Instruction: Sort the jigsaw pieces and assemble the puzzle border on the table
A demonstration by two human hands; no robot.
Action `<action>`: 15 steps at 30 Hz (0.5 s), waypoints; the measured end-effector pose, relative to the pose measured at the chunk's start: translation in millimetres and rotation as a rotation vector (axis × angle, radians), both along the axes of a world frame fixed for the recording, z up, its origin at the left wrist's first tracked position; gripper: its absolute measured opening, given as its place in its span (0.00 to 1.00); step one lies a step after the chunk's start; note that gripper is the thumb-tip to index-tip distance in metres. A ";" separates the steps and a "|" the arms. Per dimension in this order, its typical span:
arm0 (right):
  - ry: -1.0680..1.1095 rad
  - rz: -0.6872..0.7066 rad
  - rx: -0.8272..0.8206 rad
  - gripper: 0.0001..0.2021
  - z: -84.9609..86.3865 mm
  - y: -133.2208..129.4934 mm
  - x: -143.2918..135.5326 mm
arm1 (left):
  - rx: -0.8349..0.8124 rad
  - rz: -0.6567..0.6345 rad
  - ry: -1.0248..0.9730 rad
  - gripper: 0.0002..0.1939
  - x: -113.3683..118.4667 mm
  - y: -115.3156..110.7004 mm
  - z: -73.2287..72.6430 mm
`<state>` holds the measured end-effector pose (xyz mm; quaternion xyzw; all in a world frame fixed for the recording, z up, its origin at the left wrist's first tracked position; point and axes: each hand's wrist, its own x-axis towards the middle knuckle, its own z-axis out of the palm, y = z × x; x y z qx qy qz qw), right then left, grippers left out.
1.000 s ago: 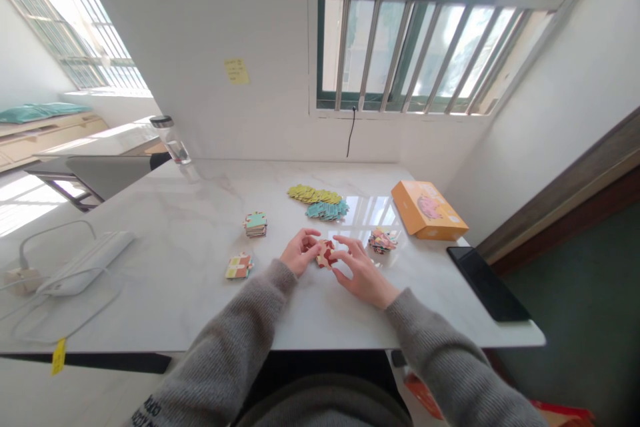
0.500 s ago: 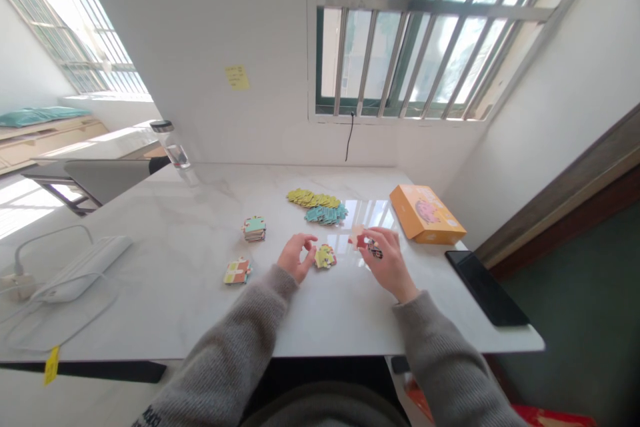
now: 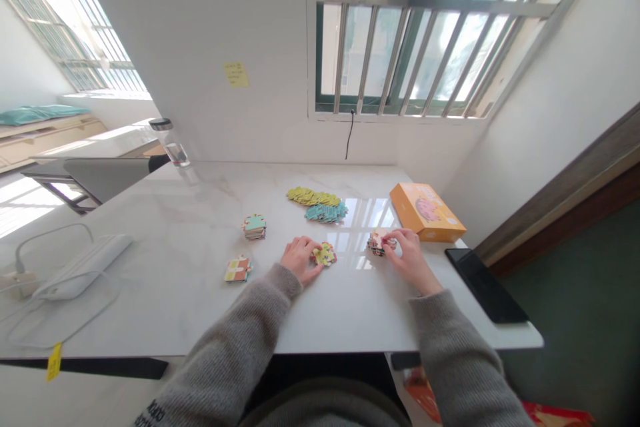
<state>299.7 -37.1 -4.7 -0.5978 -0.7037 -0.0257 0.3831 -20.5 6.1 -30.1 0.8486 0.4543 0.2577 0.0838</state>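
Observation:
At the middle of the white table, my left hand [image 3: 300,260] has its thumb and fingers closed around the near-left edge of a small pile of yellow-green puzzle pieces [image 3: 327,253]. To its right, my right hand [image 3: 411,260] pinches a pale-and-red puzzle piece at the top of a dark-edged stack of puzzle pieces [image 3: 376,243]. Its fingertips cover part of that stack. Left of my left hand stand a neat stack of puzzle pieces [image 3: 255,227] with a mint top and a lower brown-and-cream stack [image 3: 238,269].
Fanned rows of yellow-green pieces [image 3: 313,197] and blue pieces [image 3: 327,212] lie farther back. An orange box [image 3: 427,211] and a black phone-like slab [image 3: 485,285] are at the right. A power strip [image 3: 85,267] with cables and a clear bottle [image 3: 171,143] are on the left.
My right hand has moved right and set its puzzle piece down onto the dark-edged stack. My left hand has moved slightly right and closed on the yellow-green pile.

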 end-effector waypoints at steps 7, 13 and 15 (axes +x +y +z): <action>0.121 -0.008 0.258 0.07 16.1 -14.9 -33.8 | 0.185 -0.086 -0.230 0.20 -1.1 0.5 5.5; 0.317 0.352 -0.058 0.14 12.2 -28.2 -94.5 | 0.338 -0.162 -0.387 0.22 1.4 -8.7 19.9; 0.426 0.389 -0.140 0.16 11.4 -28.1 -108.4 | 0.350 -0.177 -0.377 0.22 3.2 -10.5 18.7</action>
